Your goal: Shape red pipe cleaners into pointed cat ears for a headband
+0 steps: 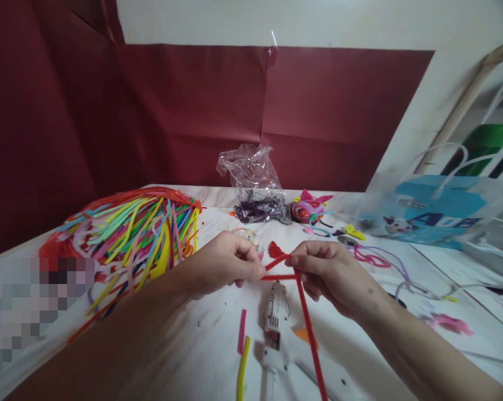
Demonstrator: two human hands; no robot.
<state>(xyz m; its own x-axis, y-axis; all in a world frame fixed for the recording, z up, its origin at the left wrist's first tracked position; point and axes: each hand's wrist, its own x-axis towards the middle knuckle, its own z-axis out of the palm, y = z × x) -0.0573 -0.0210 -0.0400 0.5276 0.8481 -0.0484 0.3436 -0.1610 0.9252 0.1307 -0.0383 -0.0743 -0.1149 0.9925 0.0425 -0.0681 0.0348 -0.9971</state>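
Note:
A red pipe cleaner (307, 317) runs between my two hands, bent into a narrow loop with a long tail hanging down toward the front edge. My left hand (230, 259) is closed, pinching the loop's left end. Closed too, my right hand (326, 270) grips the other end between thumb and fingertips. Just behind the fingers lies a small red fuzzy piece (275, 249); whether it joins the pipe cleaner I cannot tell. Below the hands rests a white glue gun (277, 312). Beside it are a pink pipe cleaner piece (242, 331) and a yellow one (243, 370).
At left spreads a heap of coloured pipe cleaners (130, 228) in red wrapping. Toward the back sit a clear plastic bag (257, 178) with dark contents and a pink fuzzy figure (309, 209). Loose purple and pink strands (376, 259) and a printed carrier bag (435, 209) occupy the right.

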